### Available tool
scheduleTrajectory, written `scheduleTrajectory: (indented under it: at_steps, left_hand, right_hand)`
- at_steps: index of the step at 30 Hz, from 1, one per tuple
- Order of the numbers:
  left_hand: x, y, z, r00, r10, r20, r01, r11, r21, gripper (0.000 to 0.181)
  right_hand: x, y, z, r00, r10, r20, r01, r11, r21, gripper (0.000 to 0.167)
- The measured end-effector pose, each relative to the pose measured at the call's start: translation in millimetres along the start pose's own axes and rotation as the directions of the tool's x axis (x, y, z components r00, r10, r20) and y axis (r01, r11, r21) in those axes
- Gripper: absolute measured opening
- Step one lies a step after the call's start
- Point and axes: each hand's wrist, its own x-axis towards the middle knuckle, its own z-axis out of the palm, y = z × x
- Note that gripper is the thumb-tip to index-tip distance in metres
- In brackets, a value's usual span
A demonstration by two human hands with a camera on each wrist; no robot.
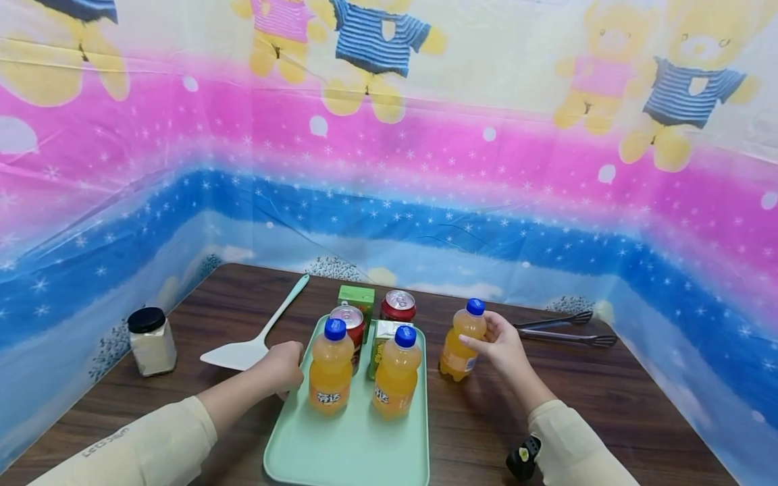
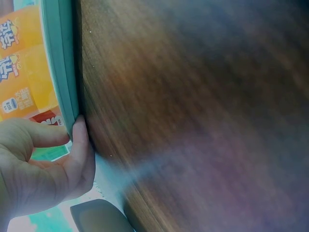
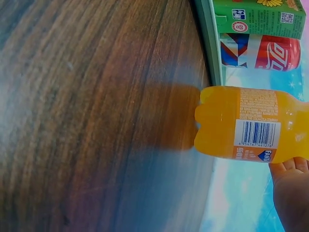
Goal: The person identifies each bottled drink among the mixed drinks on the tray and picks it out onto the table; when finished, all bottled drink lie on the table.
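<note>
My left hand (image 1: 278, 368) pinches the left rim of a light green tray (image 1: 346, 451) between thumb and fingers; the left wrist view shows the thumb on the tray's inner side. To the right of the tray, my right hand (image 1: 503, 347) grips a blue-capped bottle of orange soda (image 1: 457, 347), slightly tilted. Whether its base touches the table, I cannot tell. Two like bottles, a left one (image 1: 330, 371) and a right one (image 1: 396, 378), stand on the tray. Behind them are a soda can (image 1: 355, 322), a green-and-white drink carton (image 1: 384, 331), a green carton (image 1: 357, 295) and a red can (image 1: 398, 307).
On the left of the dark wooden table (image 1: 474, 432) are a white spatula (image 1: 240, 354) with a pale green handle and a black-lidded jar (image 1: 152, 344). Metal tongs (image 1: 562, 332) lie at the back right. A printed curtain (image 1: 425, 196) hangs around the table.
</note>
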Motion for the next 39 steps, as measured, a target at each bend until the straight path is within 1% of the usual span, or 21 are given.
scheduleTrajectory:
  at_steps: [7, 12, 21, 28, 33, 39]
  left_hand:
    - [-1.0, 1.5, -0.3, 1.0, 0.011, -0.003, -0.011, 1.0, 0.003, 0.018]
    - [-1.4, 2.0, 0.3, 1.0, 0.006, -0.011, -0.006, 1.0, 0.011, 0.019]
    - [-0.5, -0.2, -0.3, 1.0, 0.006, -0.016, -0.006, 1.0, 0.006, 0.019]
    - [1.1, -3.2, 1.7, 1.0, 0.024, -0.015, -0.023, 1.0, 0.016, 0.019]
    - [2.0, -4.5, 2.6, 0.999, 0.03, -0.019, -0.03, 1.0, 0.003, 0.019]
    - [1.9, -4.2, 2.2, 0.999, 0.029, -0.018, -0.029, 1.0, -0.001, 0.018]
  right_hand:
    - [0.4, -1.9, -0.8, 0.999, 0.048, -0.015, -0.048, 0.999, -0.009, 0.062]
    - [-0.1, -2.7, -2.1, 0.999, 0.052, -0.017, -0.052, 0.999, -0.011, 0.064]
    - [-6.2, -1.7, -10.4, 0.999, 0.025, -0.038, -0.025, 1.0, -0.008, 0.065]
    - [-12.3, 3.1, -20.6, 1.0, 0.0, -0.023, -0.001, 1.0, -0.006, 0.065]
    - [-17.6, 4.7, -27.5, 0.999, -0.035, -0.016, 0.035, 0.999, 0.006, 0.062]
    - [-24.7, 5.2, -33.4, 0.998, -0.063, 0.001, 0.063, 0.998, -0.005, 0.063]
